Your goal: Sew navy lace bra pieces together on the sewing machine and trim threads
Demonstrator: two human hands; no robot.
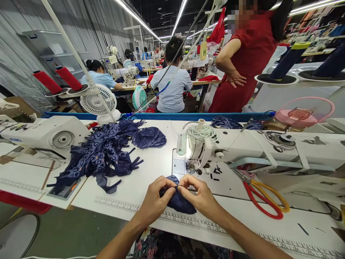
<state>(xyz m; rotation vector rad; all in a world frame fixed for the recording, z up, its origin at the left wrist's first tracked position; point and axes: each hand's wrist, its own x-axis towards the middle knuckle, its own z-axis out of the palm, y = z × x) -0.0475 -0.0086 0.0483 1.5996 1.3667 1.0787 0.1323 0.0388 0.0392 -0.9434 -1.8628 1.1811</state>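
Note:
A small piece of navy fabric (181, 203) lies in front of the sewing machine's needle area, near the table's front edge. My left hand (159, 194) pinches its upper edge between thumb and forefinger. Right beside it, my right hand (198, 194) pinches the same edge, the fingertips of both hands almost touching. Just beyond my hands are the metal needle plate (179, 166) and the lit head of the sewing machine (196, 151). What exactly lies between the fingertips is too small to make out.
To the left lies a heap of navy patterned fabric pieces (105, 154), with a rolled navy piece (149, 137) beside it. Red-handled scissors (262, 199) and yellow-handled scissors (272, 194) rest at right. A white fan (98, 102) stands behind. A person in red (245, 68) stands beyond the table.

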